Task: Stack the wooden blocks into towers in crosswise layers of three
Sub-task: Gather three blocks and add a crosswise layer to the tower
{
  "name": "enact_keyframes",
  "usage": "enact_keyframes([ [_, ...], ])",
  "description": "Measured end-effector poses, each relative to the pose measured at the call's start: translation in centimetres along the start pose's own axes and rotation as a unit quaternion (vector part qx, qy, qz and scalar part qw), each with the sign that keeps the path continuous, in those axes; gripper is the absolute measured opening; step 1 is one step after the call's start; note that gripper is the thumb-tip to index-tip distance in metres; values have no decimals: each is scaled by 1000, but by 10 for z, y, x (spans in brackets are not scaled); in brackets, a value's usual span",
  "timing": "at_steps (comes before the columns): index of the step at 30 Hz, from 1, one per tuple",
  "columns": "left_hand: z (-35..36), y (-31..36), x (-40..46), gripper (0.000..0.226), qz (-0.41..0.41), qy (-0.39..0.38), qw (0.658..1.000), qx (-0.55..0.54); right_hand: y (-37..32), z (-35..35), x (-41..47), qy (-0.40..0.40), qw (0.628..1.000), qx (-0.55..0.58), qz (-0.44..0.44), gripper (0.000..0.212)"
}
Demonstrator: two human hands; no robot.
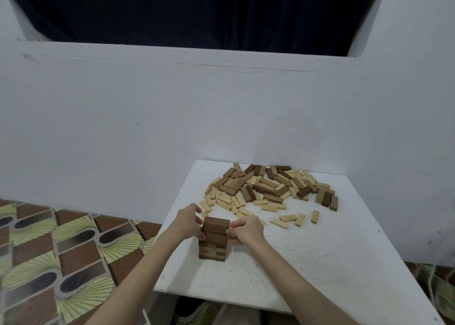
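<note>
Gripping the tower sides: left hand, right hand, fingers curled

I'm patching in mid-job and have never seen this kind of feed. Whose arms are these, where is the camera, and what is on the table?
There is no machine: a person wears one camera on the head, looking down at their own bare arms. The left hand and right hand grip opposite sides of a block tower on a white table, steadying or squaring its dark top layers. Behind it lies a loose pile of blocks, light and dark, yet to be stacked. A patterned floor shows at left.
</note>
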State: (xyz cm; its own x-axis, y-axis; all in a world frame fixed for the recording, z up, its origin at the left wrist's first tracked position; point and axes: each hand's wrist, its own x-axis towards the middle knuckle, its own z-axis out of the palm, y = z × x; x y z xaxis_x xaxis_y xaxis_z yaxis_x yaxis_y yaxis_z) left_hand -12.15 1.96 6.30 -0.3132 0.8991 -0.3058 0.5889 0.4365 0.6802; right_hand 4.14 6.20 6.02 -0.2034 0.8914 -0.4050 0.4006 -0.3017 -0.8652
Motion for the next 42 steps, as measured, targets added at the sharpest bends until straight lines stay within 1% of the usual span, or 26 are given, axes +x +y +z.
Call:
enact_keyframes([
  [3, -7, 4, 1, 78, 11, -7, 1000, 19, -5, -8, 5, 15, 1000, -13, -10, 18],
  [5, -13, 9, 1, 82, 35, -19, 997, 62, -10, -15, 8, 22, 999, -29, -36, 22],
  [7, -17, 12, 2, 88, 70, -36, 990, 118, -17, -20, 10, 20, 995, -65, -74, 25],
  [9, -17, 15, 3, 97, 98, -54, 979, 172, -24, -24, 11, 2, 985, -129, -114, 32],
  [12, -11, 16, 6, 109, 116, -77, 961, 240, -32, -27, 12, -74, 952, -248, -166, 55],
  [15, -3, 15, 9, 122, 116, -86, 947, 286, -30, -23, 13, -153, 900, -362, -190, 91],
  [18, 1, 12, 11, 130, 120, -91, 939, 310, -24, -14, 15, -162, 863, -438, -194, 125],
  [20, 3, 11, 12, 133, 121, -90, 933, 327, -22, -9, 15, -159, 847, -467, -199, 135],
  [24, 5, 9, 13, 134, 119, -77, 926, 350, -19, -3, 11, -147, 820, -505, -226, 137],
  [29, 5, 9, 15, 130, 136, -63, 917, 369, -16, 1, 16, -135, 803, -527, -244, 138],
  [34, 6, 10, 13, 122, 149, -51, 912, 379, -15, 3, 15, -134, 799, -531, -248, 134],
  [38, 7, 12, 13, 121, 159, -47, 905, 392, -15, 3, 13, -131, 794, -537, -254, 131],
  [42, 6, 15, 9, 116, 154, -50, 908, 386, -16, 2, 12, -130, 793, -538, -252, 129],
])
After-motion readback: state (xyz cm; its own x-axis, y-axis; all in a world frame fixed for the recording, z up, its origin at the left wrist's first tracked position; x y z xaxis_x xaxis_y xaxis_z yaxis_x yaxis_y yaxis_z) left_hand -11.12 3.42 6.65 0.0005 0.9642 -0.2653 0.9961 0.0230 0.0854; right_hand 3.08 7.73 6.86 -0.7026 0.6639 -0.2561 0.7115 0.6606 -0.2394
